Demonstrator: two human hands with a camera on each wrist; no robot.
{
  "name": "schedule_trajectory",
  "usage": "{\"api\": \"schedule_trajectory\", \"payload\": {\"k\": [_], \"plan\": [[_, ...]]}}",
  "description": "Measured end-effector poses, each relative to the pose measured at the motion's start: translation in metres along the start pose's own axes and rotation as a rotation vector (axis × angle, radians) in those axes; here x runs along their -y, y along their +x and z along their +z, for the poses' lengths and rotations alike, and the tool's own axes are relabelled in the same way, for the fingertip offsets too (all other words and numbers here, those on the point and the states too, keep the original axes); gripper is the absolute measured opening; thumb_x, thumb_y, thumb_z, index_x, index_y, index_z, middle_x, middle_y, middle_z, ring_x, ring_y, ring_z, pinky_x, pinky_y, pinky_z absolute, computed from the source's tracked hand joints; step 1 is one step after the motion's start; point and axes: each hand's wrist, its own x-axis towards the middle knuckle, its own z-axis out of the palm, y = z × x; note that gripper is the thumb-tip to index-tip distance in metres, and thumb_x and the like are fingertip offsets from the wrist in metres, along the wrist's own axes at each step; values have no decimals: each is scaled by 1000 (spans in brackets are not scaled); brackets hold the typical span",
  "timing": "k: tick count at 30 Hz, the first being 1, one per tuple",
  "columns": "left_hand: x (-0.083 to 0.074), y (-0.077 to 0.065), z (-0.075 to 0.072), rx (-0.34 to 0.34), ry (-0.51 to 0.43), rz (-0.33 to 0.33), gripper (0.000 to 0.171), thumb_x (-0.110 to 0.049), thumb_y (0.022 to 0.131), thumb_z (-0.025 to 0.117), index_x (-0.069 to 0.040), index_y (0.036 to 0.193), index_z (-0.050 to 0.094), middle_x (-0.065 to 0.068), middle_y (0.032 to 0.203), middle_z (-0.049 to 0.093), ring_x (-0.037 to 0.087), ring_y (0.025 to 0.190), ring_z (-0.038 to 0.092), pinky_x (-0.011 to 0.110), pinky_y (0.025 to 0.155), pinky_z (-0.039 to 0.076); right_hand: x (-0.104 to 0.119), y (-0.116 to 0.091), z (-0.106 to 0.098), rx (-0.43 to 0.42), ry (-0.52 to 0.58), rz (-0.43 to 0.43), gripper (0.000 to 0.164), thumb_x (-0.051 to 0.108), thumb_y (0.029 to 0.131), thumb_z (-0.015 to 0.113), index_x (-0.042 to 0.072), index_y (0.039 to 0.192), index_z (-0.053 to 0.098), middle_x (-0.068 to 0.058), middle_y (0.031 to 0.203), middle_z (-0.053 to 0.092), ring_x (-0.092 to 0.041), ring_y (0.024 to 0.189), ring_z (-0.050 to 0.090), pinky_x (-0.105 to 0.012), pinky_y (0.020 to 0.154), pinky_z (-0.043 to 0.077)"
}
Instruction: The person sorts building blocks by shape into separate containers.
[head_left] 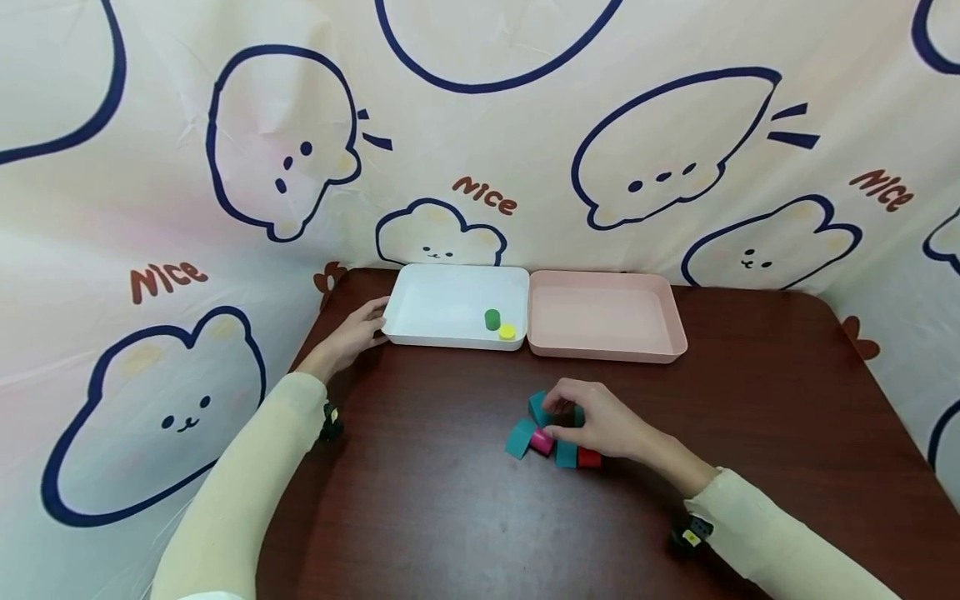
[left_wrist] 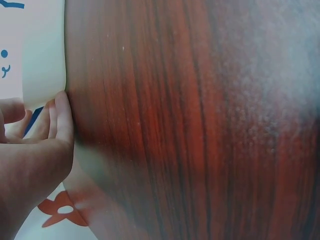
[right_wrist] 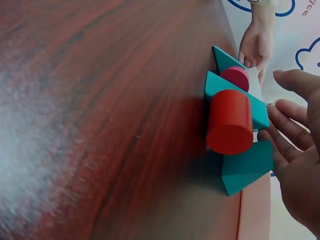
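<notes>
Your right hand (head_left: 600, 421), thumb and fingers apart, is at the teal wedge blocks (head_left: 519, 439) on the dark-brown bench (head_left: 420, 492); a sloppy pinch could roll the red cylinder (right_wrist: 230, 117). Your loose left hand (head_left: 354, 335) touches the white rectangular tray (head_left: 442, 296).

Head view: high, forward-down over tabletop (head_left: 420, 500). Wrist views: low, close. Head and right wrist share red cylinder (right_wrist: 230, 122).

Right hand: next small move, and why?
Probably bring the right hand down over the magenta cylinder and pinch it from above. The hand looks open and holds nothing, its thumb is close to that cylinder, teal blocks flank it, and the white tray already holds a green cylinder.
</notes>
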Motion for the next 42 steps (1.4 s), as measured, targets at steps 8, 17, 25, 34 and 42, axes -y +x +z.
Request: {"api": "schedule_trajectory", "payload": {"k": [8, 17, 25, 34, 42], "plan": [[-4, 2, -1, -3, 0, 0, 56, -15, 117, 32, -17, 171, 16, 18, 170, 26, 37, 152, 36, 54, 124, 34, 0, -2, 4, 17, -25, 28, 30, 28, 94, 85, 10, 114, 71, 1, 106, 71, -13, 94, 69, -33, 84, 62], [-3, 2, -2, -4, -6, 1, 56, -14, 117, 31, -16, 171, 16, 19, 170, 26, 37, 152, 36, 54, 124, 34, 0, -1, 6, 49, -79, 41, 26, 29, 94, 85, 14, 110, 71, 7, 103, 68, -9, 92, 66, -30, 82, 60], [0, 0, -1, -11, -6, -10, 56, -15, 117, 31, -16, 171, 15, 19, 170, 25, 37, 152, 36, 54, 124, 35, 0, -1, 10, 80, -132, 65, 29, 32, 93, 86, 16, 110, 70, 8, 101, 66, -8, 90, 63, -28, 80, 59], [3, -1, 0, -15, -1, -9, 56, -14, 117, 32, -16, 171, 16, 19, 169, 27, 37, 152, 36, 54, 124, 35, 0, 0, 16, 68, -161, 64, 26, 31, 91, 87, 19, 107, 70, 10, 98, 64, -9, 87, 61, -26, 76, 57], [0, 1, -1, 5, 6, 1, 57, -14, 117, 31, -15, 171, 15, 20, 170, 25, 37, 152, 36, 54, 124, 35, 2, 1, 17, 93, -183, 87, 28, 31, 89, 89, 19, 107, 71, 9, 98, 64, -9, 86, 59, -24, 73, 55]]}}
